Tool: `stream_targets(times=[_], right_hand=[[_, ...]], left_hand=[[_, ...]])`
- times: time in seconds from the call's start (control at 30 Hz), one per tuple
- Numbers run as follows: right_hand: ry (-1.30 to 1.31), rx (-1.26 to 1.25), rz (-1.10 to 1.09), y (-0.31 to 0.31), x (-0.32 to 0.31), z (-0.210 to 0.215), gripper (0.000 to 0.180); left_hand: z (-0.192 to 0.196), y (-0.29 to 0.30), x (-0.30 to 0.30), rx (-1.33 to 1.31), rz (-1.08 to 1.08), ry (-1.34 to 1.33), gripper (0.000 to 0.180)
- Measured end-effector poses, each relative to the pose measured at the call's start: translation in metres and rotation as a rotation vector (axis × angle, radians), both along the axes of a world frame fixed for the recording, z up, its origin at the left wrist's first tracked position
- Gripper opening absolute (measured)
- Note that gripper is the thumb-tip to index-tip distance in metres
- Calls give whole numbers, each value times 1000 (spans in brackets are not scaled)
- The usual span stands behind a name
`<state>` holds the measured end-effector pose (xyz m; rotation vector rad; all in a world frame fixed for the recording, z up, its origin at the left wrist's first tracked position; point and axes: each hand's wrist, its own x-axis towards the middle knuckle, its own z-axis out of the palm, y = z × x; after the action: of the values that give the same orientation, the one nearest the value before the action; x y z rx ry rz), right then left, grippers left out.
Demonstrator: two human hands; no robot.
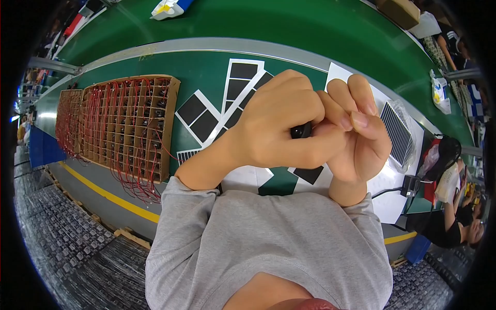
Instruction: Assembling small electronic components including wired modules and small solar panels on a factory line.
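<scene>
My left hand (279,121) is raised over the bench with its fingers curled round a small, glossy black rounded part (300,130). Only a bit of that part shows between thumb and forefinger. My right hand (359,132) meets it at the fingertips, its own thumb and fingers pinched together. Whatever lies in that pinch is too small or hidden to make out. Below and behind the hands lie sheets of black square stickers (198,118) on white backing, some overlapping.
Cardboard divider trays (170,103) with black parts and red wires stand at the left. On the right are a white sheet (385,199), a bagged striped sheet (399,132) and a black adapter (411,185). A metal rail (206,45) crosses behind; a person (452,227) sits far right.
</scene>
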<state>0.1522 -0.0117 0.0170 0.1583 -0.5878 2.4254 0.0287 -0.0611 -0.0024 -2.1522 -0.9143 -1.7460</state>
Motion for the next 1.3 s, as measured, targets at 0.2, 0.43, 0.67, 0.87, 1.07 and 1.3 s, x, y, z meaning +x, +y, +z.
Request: stream_targets(times=[0.2,0.43,0.67,0.87,1.07,1.3], right_hand=[[-13,6,-5,1,0,0,19],[-10,51,-45,0,1,0,20],[-42,122,-141,-2,0,0,21],[-49,146,-168,-3,-2,1,22],[-64,127,-143,0,-3,5,21],[-383,351,-375,1,-32,-34,14]], left_hand=[[0,1,1,0,-3,-11,23],[-1,2,1,17,14,1,23],[-4,1,2,16,-9,5,23],[-3,3,1,7,-5,-18,23],[0,3,0,-2,-11,-16,28],[1,-2,5,117,23,-96,18]])
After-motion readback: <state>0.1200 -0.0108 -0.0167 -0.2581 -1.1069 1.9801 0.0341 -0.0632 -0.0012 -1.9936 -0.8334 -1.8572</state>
